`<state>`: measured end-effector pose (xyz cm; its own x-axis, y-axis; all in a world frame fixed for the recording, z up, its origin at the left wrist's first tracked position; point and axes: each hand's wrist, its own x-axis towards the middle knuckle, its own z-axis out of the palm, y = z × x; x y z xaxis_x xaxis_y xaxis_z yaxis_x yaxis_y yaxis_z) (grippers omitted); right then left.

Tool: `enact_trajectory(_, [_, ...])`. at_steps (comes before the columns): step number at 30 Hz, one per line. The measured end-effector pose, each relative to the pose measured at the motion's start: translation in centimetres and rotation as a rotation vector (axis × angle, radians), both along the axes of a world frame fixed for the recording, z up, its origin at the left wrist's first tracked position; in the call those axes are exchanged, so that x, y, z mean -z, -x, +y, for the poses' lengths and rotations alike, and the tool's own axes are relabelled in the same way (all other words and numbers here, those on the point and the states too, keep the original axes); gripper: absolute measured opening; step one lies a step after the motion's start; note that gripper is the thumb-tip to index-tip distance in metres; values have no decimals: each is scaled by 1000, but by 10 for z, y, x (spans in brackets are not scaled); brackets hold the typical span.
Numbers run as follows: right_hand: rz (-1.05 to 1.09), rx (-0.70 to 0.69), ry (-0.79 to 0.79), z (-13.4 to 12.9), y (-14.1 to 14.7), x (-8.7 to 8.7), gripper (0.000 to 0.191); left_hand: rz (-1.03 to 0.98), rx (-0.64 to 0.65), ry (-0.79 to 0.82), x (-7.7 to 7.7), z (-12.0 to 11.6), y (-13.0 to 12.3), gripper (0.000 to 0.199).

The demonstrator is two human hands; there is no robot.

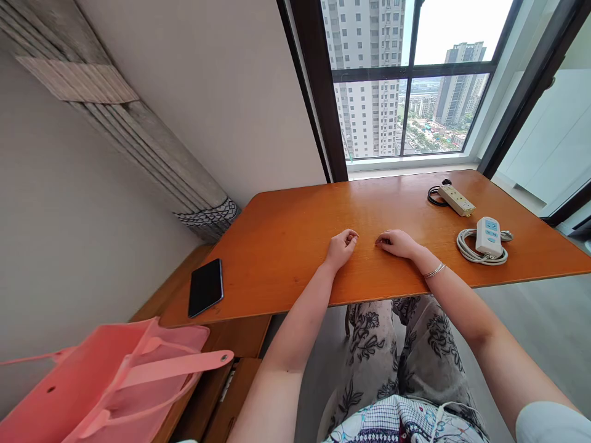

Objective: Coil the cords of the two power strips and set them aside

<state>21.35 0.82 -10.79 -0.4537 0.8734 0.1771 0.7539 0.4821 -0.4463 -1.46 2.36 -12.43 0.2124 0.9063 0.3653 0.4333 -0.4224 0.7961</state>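
My left hand (341, 248) rests on the wooden table (286, 246), its fingers curled into a loose fist with nothing seen in it. A short gap away, my right hand (397, 243) lies on the same tabletop, fingers bent inward and holding nothing visible. Silver bangles (434, 271) circle my right wrist. To the right of that hand sits a white power strip (489, 237) on its coiled cable (471, 251). Farther back is a cream power strip (456, 200) with a black cord (434, 195). A dark-screened tablet or large phone (205, 288) lies at the table's left end.
An open pink bag (133, 381) with a strap stands at the lower left, beside wooden drawers (240, 335). A gathered grey curtain (152, 147) hangs at the left wall. Behind the table is a dark-framed window (410, 72). My legs (383, 351) are below the front edge.
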Motion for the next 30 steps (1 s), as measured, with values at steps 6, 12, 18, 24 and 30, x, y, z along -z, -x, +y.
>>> enact_trajectory(6, [4,-2,-2,0,0,1,17,-1,-5,-15,2,1,0,13])
enact_trajectory(12, [5,-3,-3,1,-1,1,17,-6,-3,-15,4,2,0,13])
enact_trajectory(18, [15,-6,-2,1,0,2,17,14,-8,-33,4,2,2,14])
enact_trajectory(24, [19,-4,-1,1,-1,2,17,18,-13,-30,5,2,2,14])
enact_trajectory(30, [11,-6,0,1,-1,1,17,2,-8,-15,4,2,1,12])
